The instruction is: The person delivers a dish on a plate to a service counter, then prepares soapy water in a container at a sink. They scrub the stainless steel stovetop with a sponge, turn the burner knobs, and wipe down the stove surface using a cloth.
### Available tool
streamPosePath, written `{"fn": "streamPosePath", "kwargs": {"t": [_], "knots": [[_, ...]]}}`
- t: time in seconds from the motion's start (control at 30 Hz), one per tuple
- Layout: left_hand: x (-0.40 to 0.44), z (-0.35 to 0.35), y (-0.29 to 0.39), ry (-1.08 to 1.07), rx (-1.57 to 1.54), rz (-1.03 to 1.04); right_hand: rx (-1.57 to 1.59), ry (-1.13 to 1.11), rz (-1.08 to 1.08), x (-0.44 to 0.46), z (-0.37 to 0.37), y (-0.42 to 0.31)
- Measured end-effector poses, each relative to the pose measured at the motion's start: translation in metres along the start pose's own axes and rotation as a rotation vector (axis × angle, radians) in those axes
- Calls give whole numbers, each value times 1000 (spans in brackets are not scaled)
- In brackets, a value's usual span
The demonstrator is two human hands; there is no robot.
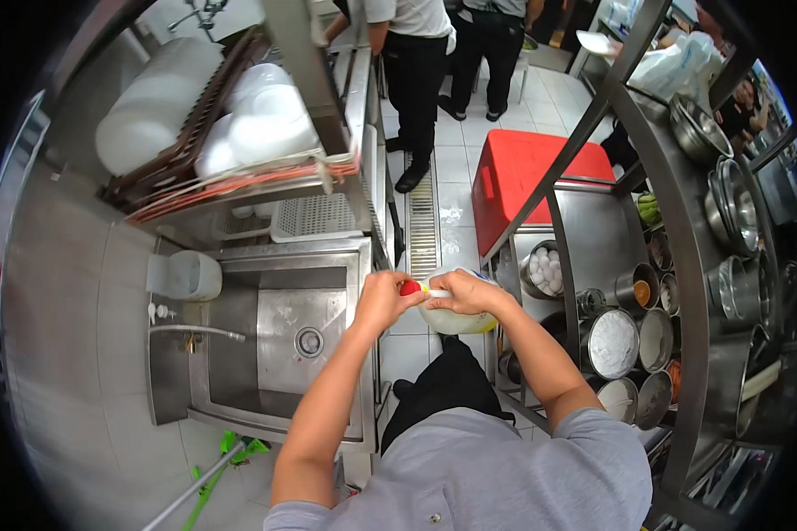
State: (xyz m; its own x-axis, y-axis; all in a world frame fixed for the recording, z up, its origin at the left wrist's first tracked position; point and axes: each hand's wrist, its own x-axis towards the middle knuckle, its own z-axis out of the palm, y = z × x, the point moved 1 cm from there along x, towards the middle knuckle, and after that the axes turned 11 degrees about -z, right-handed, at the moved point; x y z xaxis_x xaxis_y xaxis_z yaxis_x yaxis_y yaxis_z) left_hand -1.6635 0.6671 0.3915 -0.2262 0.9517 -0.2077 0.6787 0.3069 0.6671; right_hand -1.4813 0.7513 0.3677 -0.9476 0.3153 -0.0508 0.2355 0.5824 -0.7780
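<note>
A large translucent jug [456, 320] with pale yellow liquid near its bottom is in front of my body, over the floor between sink and shelves. My right hand [462, 292] is wrapped round the jug's white handle near its neck. At the jug's mouth, my left hand [383, 299] has its fingers closed on a red cap [409, 288]. A bit of yellow shows between the cap and the neck.
On the left is a steel sink [303, 389] with a tap. Bowls and plates stand on the rack above it. A red box [540, 168] sits ahead. Metal shelves [682, 292] with pots and bowls line the right. Two people [412, 71] stand at the top.
</note>
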Motion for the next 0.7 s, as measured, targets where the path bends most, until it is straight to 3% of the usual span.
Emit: {"fn": "streamPosePath", "kwargs": {"t": [0.1, 0.2, 0.23, 0.37, 0.47, 0.5, 0.6, 0.7], "knots": [[31, 51, -6, 32, 78, -248, 32, 18, -22, 0, 16, 60], [66, 87, -27, -78, -102, -550, 143, 18, 73, 7, 34, 110], [74, 95, -29, -107, -133, -565, 165, 50, 90, 8, 36, 120], [95, 134, -35, 72, -33, 3, 356, 67, 191, 16, 39, 179], [111, 160, -43, -328, -85, 248, 274, 49, 144, 26, 64, 235], [112, 167, -39, -361, -212, 102, 296, 64, 159, 32, 78, 262], [120, 160, -31, -99, -104, -36, 300, 38, 261, 44, 86, 298], [99, 129, -56, 173, 264, -37, 255, 2, 307, 42, 140, 359]]}}
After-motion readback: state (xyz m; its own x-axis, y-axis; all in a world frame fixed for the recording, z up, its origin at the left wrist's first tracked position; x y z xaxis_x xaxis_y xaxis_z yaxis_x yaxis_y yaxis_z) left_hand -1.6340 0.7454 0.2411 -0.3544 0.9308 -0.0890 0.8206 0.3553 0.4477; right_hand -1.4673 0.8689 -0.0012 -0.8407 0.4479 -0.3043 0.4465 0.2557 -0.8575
